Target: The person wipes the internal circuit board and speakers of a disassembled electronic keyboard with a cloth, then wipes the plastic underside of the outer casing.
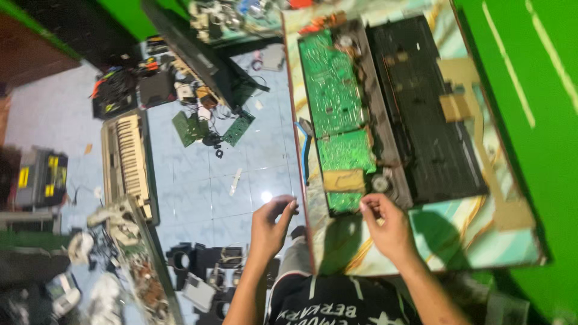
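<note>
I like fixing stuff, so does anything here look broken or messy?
Yes. The keyboard case on the table lies open, its green circuit boards bare. Loose boards and parts are scattered on the floor. Both hands hover near the case.

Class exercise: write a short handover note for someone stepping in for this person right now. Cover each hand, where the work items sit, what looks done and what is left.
Left hand: off the table edge, fingers curled, grip holding nothing that I can see.
Right hand: on the table, fingertips at the near end of the green circuit boards; whether it pinches something is unclear.
Items: the opened black device lies on the table, boards exposed beside it, a tan piece on the near board.
Done: casing is open.
Left: boards remain in place; nothing looks removed yet.
</note>
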